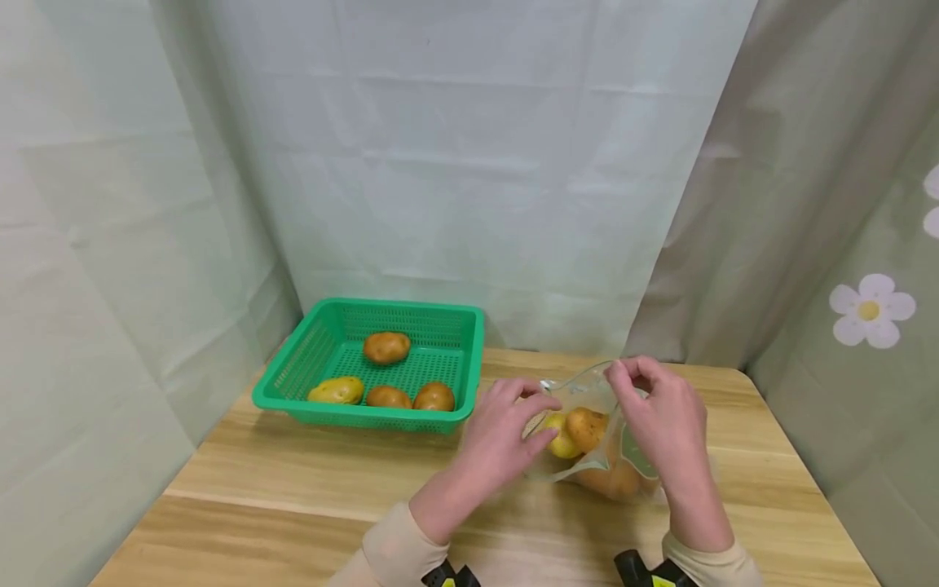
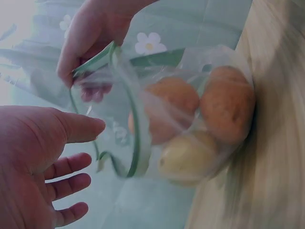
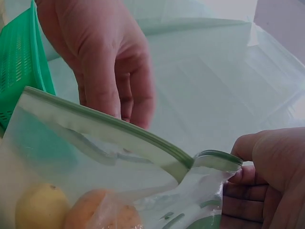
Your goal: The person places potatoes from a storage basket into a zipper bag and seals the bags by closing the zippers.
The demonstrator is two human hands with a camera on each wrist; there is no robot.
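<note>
A clear zip bag (image 1: 587, 390) with a green seal strip lies on the wooden table (image 1: 293, 489), mouth up and open. Inside are two brown potatoes (image 2: 228, 105) and a yellowish one (image 2: 190, 157). My right hand (image 1: 660, 416) pinches the top corner of the bag's rim (image 3: 209, 160) and holds it up. My left hand (image 1: 506, 424) hovers just left of the mouth with relaxed, spread fingers (image 2: 71, 164) and holds nothing. In the right wrist view the left hand (image 3: 105, 57) sits behind the seal strip.
A green plastic basket (image 1: 469, 359) stands at the back left of the table with several potatoes (image 1: 386, 347) in it. Pale curtains (image 1: 469, 163) close in the back and sides; the right one carries white flowers (image 1: 870, 310). Bare wood lies in front of the basket.
</note>
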